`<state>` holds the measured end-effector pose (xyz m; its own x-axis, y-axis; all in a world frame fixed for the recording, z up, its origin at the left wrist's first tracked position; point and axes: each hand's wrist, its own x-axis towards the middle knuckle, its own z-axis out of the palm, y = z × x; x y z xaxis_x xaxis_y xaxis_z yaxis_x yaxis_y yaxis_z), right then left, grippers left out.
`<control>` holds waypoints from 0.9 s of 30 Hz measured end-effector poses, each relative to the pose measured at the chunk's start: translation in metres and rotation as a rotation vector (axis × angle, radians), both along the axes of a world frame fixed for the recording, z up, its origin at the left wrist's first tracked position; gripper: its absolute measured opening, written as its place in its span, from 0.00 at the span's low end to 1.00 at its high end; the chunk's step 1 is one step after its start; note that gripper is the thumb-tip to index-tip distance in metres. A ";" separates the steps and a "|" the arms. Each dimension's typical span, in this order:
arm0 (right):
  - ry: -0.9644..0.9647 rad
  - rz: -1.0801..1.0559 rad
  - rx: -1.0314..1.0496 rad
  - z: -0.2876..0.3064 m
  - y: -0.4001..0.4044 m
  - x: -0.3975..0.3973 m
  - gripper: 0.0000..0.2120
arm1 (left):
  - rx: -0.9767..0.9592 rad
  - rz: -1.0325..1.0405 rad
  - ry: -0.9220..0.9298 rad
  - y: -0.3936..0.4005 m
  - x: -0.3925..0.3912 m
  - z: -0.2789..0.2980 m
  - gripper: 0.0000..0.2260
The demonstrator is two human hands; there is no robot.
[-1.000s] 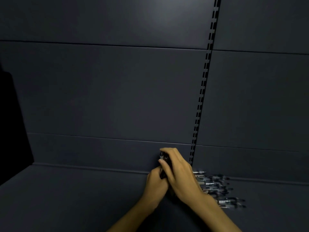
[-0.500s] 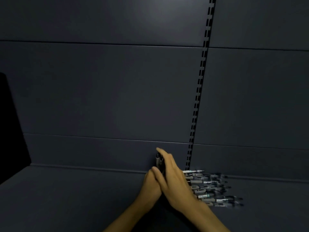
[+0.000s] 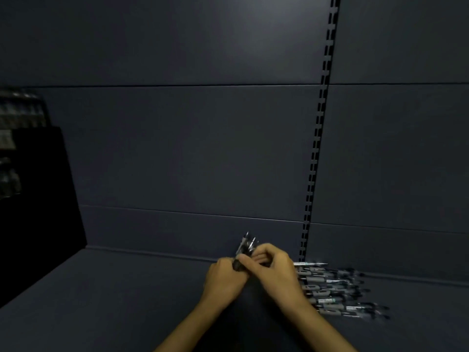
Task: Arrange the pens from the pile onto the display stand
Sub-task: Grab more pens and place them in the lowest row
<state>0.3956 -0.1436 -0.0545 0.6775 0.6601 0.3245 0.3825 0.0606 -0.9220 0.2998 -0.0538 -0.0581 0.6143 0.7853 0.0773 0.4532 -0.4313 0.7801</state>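
I am seeing both hands, left hand (image 3: pixel 223 276) and right hand (image 3: pixel 275 269), gripping a bundle of pens (image 3: pixel 246 246) (tips upward); the pile (image 3: pixel 335 292) is lying just right, display stand (image 3: pixel 28 189) far left.

Both forearms are bare, no sleeves in view; left hand (image 3: pixel 223 278) and right hand (image 3: pixel 276 270) wear no gloves, rings or watch.
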 end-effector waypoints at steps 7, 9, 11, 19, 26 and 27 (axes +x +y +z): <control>0.188 0.162 0.019 0.006 0.029 -0.058 0.14 | 0.161 -0.044 0.143 0.044 -0.061 0.013 0.14; 0.262 0.180 0.031 0.010 0.039 -0.083 0.10 | 0.204 -0.080 0.163 0.062 -0.082 0.018 0.13; 0.316 0.166 0.036 0.015 0.052 -0.110 0.08 | 0.248 -0.109 0.177 0.082 -0.102 0.020 0.11; 0.467 0.036 0.170 0.021 0.106 -0.204 0.05 | 0.257 -0.272 0.107 0.146 -0.172 0.025 0.10; 0.467 0.051 0.106 0.019 0.113 -0.246 0.04 | 0.280 -0.297 0.182 0.154 -0.204 0.019 0.11; 0.475 0.050 0.111 0.019 0.113 -0.250 0.05 | 0.273 -0.278 0.179 0.153 -0.208 0.019 0.12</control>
<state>0.1455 -0.0306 -0.0353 0.7357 0.6748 0.0574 -0.0846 0.1757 -0.9808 0.0913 0.0996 -0.0387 0.8226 0.5530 0.1324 0.4080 -0.7362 0.5400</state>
